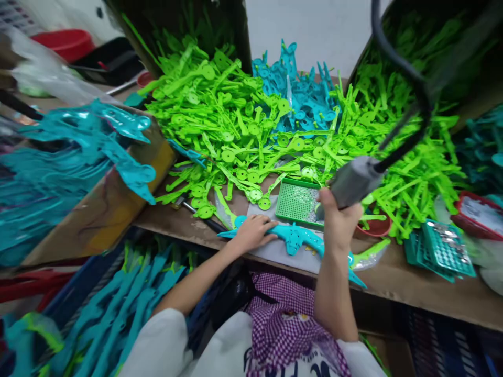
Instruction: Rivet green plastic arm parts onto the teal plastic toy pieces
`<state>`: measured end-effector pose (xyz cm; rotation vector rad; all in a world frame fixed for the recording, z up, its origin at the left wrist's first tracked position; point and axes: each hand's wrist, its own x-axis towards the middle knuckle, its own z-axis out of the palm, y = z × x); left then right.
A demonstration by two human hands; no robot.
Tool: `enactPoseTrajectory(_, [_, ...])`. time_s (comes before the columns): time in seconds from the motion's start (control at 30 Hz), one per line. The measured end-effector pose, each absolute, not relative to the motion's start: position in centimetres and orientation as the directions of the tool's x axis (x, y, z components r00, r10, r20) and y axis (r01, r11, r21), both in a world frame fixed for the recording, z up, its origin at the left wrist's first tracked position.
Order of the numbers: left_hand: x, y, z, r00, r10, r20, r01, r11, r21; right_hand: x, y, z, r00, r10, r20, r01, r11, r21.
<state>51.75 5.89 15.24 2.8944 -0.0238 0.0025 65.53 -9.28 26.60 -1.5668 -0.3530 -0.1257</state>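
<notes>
My left hand (253, 232) lies on a teal plastic toy part (295, 238) at the bench's front edge, fingers curled over its left end and pressing it down. My right hand (338, 215) is wrapped round a grey powered screwdriver (353, 182) with a black cable (408, 99) rising up and to the right. The tool's tip points down at a green perforated tray (297, 203) of small screws just behind the teal part.
A big heap of lime-green parts (243, 125) covers the back of the wooden bench (412, 285), with teal parts (302, 94) behind. More green trays (442, 250) and a red bowl (375, 226) sit right. A box of teal parts (78, 162) stands left; teal parts (118, 309) fill a crate below.
</notes>
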Motion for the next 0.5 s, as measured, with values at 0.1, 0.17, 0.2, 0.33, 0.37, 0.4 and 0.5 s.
enactPoseTrajectory(0.1, [51.8, 5.8, 15.4, 0.998, -0.060, -0.026, -0.055, -0.985, 0.164, 65.5, -6.1, 26.5, 0.923, 0.263, 0.280, 0.294, -0.013, -0.956])
enactPoseTrajectory(0.17, [51.7, 5.9, 15.4, 0.997, -0.072, -0.034, -0.067, -0.987, 0.147, 65.4, -5.3, 25.9, 0.897, 0.337, 0.285, 0.312, -0.028, -0.949])
enactPoseTrajectory(0.2, [51.6, 5.9, 15.4, 0.997, -0.072, -0.031, -0.067, -0.987, 0.150, 65.3, -5.4, 25.6, 0.879, 0.368, 0.303, 0.341, -0.040, -0.939])
enactPoseTrajectory(0.33, [51.1, 5.9, 15.3, 0.998, -0.047, 0.034, -0.052, -0.983, 0.175, 65.5, -10.7, 23.5, 0.812, 0.406, 0.420, 0.524, -0.188, -0.831])
enactPoseTrajectory(0.37, [51.0, 5.9, 15.2, 0.997, -0.040, 0.059, -0.050, -0.982, 0.180, 65.6, -13.2, 22.7, 0.817, 0.382, 0.433, 0.545, -0.262, -0.797])
enactPoseTrajectory(0.4, [50.9, 6.0, 15.2, 0.996, -0.034, 0.085, -0.049, -0.981, 0.187, 65.7, -15.9, 21.7, 0.833, 0.336, 0.439, 0.542, -0.344, -0.766])
enactPoseTrajectory(0.5, [50.6, 6.1, 15.2, 0.982, -0.036, 0.188, -0.074, -0.977, 0.201, 66.1, -23.8, 18.4, 0.916, 0.069, 0.395, 0.365, -0.554, -0.748])
